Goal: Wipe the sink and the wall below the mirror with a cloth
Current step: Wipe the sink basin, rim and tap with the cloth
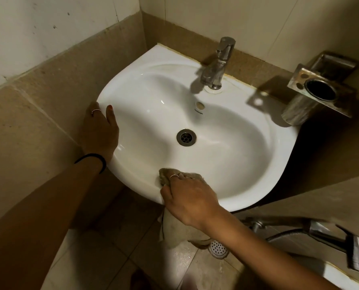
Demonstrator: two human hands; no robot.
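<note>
A white ceramic sink (226, 143) is fixed in a tiled corner, with a round metal drain (186, 137) in its bowl. My right hand (190, 198) presses a beige cloth (178, 229) over the sink's front rim; part of the cloth lies inside the bowl and the rest hangs down below the rim. My left hand (100, 130) grips the sink's left rim, thumb on top and fingers curled over the outer edge. The wall (247, 15) behind the sink is pale above a brown tile band. No mirror is in view.
A chrome tap (217, 65) stands at the back of the sink. A metal holder with a cup (318, 93) juts from the wall at right. A chrome hand sprayer with hose (341, 241) hangs at lower right. A round floor drain (217, 249) lies below the sink.
</note>
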